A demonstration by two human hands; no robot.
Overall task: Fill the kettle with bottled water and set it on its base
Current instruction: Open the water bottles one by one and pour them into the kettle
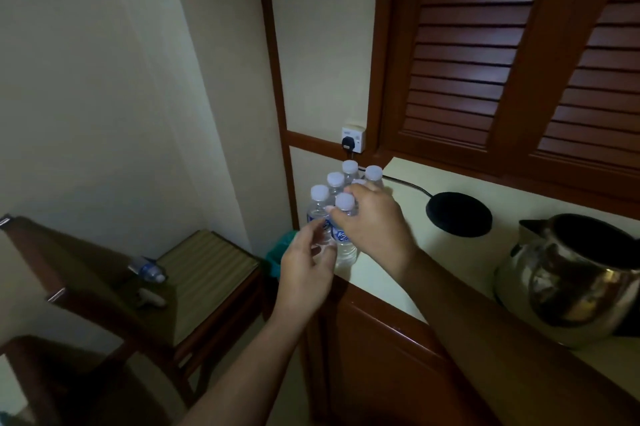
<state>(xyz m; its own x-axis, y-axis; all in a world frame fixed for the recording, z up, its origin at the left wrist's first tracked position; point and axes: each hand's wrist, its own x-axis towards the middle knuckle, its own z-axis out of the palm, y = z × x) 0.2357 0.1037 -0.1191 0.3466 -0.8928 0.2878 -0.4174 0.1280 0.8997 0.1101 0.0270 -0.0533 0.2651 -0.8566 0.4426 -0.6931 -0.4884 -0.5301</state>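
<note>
Clear plastic under a pale cap is what the right hand (370, 223) has hold of: its fingers and thumb are curled round the shoulder of the front bottle (346, 252), just below the cap. The left hand (308, 264) comes in lower, half-curled, with its fingertips against the bottle's lower body. Whether it truly grips or only steadies, I cannot tell.

That bottle stands at the near edge of a tight cluster of bottles (335, 183) in the centre of the frame, on the left end of a cream counter (450, 269). All the caps that show are on.

To the right of the cluster lies the black round base (459, 214), bare, with its cord (408, 184) running back to a wall socket (353, 140) above the bottles. Further right, at the frame's edge, the steel kettle (571, 281) sits on the counter, well apart from the base, its mouth open and dark. At lower left a chair (207, 262) carries a crushed bottle (149, 269).

By my reading the task is near its start: a bottle is being picked out. Uncapping, pouring, and seating the kettle on the base all remain.
</note>
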